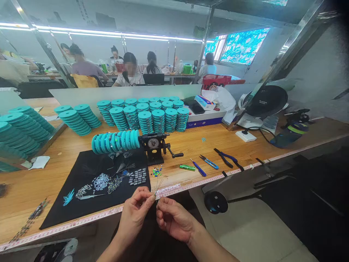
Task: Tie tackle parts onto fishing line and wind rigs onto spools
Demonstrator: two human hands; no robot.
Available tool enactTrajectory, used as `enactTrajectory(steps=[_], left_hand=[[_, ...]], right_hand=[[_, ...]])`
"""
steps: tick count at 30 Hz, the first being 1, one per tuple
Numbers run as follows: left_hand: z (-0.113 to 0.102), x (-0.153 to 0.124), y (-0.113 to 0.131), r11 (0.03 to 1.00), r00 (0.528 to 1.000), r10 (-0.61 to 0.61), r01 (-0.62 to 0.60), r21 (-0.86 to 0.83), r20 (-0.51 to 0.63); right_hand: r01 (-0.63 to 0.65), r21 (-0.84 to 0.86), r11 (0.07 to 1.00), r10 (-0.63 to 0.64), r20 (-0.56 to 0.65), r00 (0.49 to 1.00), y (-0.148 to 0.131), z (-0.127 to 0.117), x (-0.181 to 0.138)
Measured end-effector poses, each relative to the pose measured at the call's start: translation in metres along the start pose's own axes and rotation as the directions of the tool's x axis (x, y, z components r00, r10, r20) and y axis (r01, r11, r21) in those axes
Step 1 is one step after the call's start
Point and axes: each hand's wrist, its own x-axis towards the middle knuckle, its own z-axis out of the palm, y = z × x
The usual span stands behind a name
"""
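The person's left hand (133, 214) and right hand (174, 219) are held together above the near edge of the wooden surface (174, 174). Between them, a small bundle of thin lines (156, 191) stands up from the fingertips. The thumb and first finger of each hand are closed and pinch the lower end of this bundle, and the two pinches are very near each other. I cannot tell if the lines are wire or nylon, because they are too fine in the view.

This bundle is probably very light and springy. The strands can slip easily between the fingers and bend if they are pressed too hard, so the best place to hold is low on the bundle, with the soft finger pads.

Just behind the hands lies a black mat (60, 214) with rows of small metal sleeves (137, 176) and other small parts. A hand-crank counter (154, 145) carries a row of teal spools (116, 142), and many more teal spools (144, 122) stand in stacks behind it. To the right are small colored beads (156, 171), blue-handled scissors (208, 162) and pliers (228, 157). A measuring tape (81, 223) runs along the edge of the surface.
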Motion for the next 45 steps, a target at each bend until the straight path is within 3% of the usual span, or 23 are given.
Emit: enactTrajectory(steps=[4,9,11,16,18,20,23,25,27,29,31,36,39,45], left_hand=[[-0.005,-0.006,-0.001,0.998,0.999,0.032,-0.031,0.062,-0.013],[-0.009,-0.010,-0.006,0.991,0.998,0.064,-0.063,0.122,-0.011],[-0.010,-0.012,-0.006,0.986,0.997,0.075,-0.074,0.151,-0.003],[-0.012,-0.018,-0.002,0.977,0.996,0.091,-0.091,0.195,0.008],[-0.013,-0.022,-0.001,0.976,0.997,0.078,-0.078,0.202,0.008],[-0.014,-0.026,0.000,0.977,0.998,0.057,-0.057,0.204,0.007],[-0.016,-0.035,0.004,0.979,0.999,0.034,-0.034,0.201,0.005],[-0.015,-0.042,0.007,0.981,1.000,0.015,-0.019,0.192,0.025],[-0.013,-0.049,0.008,0.988,0.999,-0.025,0.018,0.153,0.040],[-0.011,-0.053,0.006,0.994,0.996,-0.082,0.079,0.078,0.027],[-0.008,-0.055,0.001,0.988,0.989,-0.149,0.149,-0.025,-0.002],[0.004,-0.060,-0.014,0.884,0.937,-0.349,0.324,-0.338,-0.015],[0.008,-0.064,-0.018,0.809,0.895,-0.445,0.406,-0.425,0.009],[0.009,-0.070,-0.024,0.770,0.850,-0.527,0.483,-0.417,0.010]], right_hand=[[0.172,-0.162,0.972,-0.185,-0.070,0.980,0.006,0.008,-0.007],[0.312,-0.519,0.796,-0.408,-0.079,0.910,0.008,0.014,-0.016],[0.334,-0.656,0.677,-0.476,-0.044,0.878,0.007,0.015,-0.020],[0.263,-0.928,0.263,-0.562,0.074,0.824,-0.002,0.018,-0.032],[0.254,-0.953,0.162,-0.565,0.122,0.816,-0.005,0.021,-0.035],[0.257,-0.959,0.122,-0.568,0.145,0.810,-0.008,0.024,-0.039],[0.270,-0.955,0.121,-0.536,0.166,0.828,-0.010,0.028,-0.047],[0.296,-0.943,0.150,-0.452,0.201,0.869,-0.012,0.028,-0.052],[0.318,-0.911,0.264,-0.318,0.229,0.920,-0.013,0.026,-0.052],[0.301,-0.837,0.456,-0.223,0.220,0.950,-0.014,0.021,-0.048],[0.280,-0.747,0.603,-0.232,0.171,0.958,-0.012,0.017,-0.039],[0.281,-0.556,0.782,-0.296,0.067,0.953,0.002,0.019,-0.020],[0.280,-0.496,0.822,-0.310,0.023,0.950,0.009,0.022,-0.017],[0.257,-0.586,0.769,-0.339,-0.031,0.940,0.016,0.015,-0.023]])
